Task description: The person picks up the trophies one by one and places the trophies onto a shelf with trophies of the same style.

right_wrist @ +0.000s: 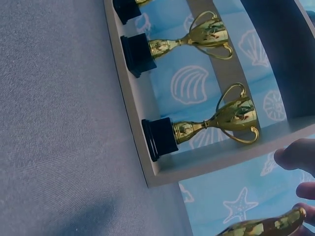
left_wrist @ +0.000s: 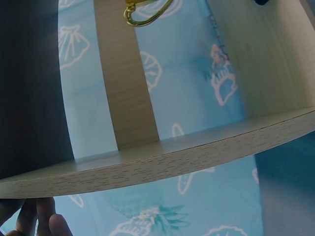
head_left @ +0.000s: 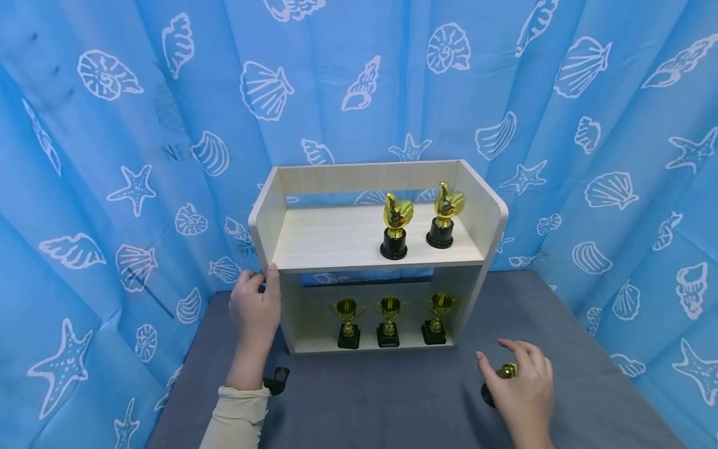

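My left hand (head_left: 255, 308) grips the left side panel of a pale two-tier wooden shelf (head_left: 364, 265); its fingers show at the lower left of the left wrist view. My right hand (head_left: 527, 380) hovers around a gold thumbs-up trophy (head_left: 507, 371) with a black base, right of the shelf. Thumb and fingers stand apart, and the hand hides part of that trophy. In the right wrist view only its gold top (right_wrist: 268, 226) shows, beside the fingers. Two like trophies stand on the upper tier, a front one (head_left: 395, 243) and one farther right (head_left: 441, 232).
On the lower tier stand three gold cups, a left one (head_left: 348, 324), a middle one (head_left: 389, 324) and a right one (head_left: 435, 324). The shelf rests on a grey cloth-covered table (head_left: 381, 399). A blue shell-print curtain (head_left: 314, 75) hangs behind and at the sides.
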{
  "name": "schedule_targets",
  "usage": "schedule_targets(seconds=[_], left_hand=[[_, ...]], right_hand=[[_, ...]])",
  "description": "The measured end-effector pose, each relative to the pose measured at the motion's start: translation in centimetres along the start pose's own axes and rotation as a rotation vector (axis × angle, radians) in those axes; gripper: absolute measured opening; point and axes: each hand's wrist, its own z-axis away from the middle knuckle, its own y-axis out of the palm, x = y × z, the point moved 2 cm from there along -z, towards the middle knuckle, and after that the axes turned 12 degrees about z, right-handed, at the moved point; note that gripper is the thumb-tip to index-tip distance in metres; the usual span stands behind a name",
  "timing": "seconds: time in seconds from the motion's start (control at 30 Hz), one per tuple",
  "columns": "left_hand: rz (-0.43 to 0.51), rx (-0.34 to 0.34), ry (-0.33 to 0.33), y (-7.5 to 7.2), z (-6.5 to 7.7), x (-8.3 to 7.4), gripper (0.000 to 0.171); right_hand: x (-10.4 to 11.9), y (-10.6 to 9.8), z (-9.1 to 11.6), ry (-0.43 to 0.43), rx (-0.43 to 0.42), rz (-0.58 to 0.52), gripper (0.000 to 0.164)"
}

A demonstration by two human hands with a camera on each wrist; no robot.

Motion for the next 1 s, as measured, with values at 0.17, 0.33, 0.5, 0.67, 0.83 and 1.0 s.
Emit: schedule_targets(seconds=[0.17, 0.33, 0.5, 0.67, 0.83, 1.0], left_hand=[[0.002, 0.002, -0.008, -0.02, 0.00, 0.07, 0.059], [-0.006, -0.007, -0.009, -0.04, 0.04, -0.18, 0.058], [-0.006, -0.006, -0.007, -0.01, 0.01, -0.31, 0.058], [-0.010, -0.002, -0.016, -0.06, -0.07, -0.32, 0.059], [-0.012, 0.001, -0.023, -0.04, -0.07, -0.28, 0.060], [-0.009, 0.003, -0.026, 0.01, -0.02, -0.11, 0.060]], right_hand=[[-0.31, -0.07, 0.23, 0.014, 0.005, 0.013, 0.048], [-0.36, -0.15, 0.48, 0.026, 0.012, 0.018, 0.047], [-0.27, -0.17, 0.57, 0.047, 0.030, 0.020, 0.047], [-0.24, -0.02, 0.59, 0.058, 0.046, 0.024, 0.047], [-0.48, 0.08, 0.65, 0.072, 0.051, 0.021, 0.046], [-0.71, 0.10, 0.78, 0.090, 0.067, 0.025, 0.045]])
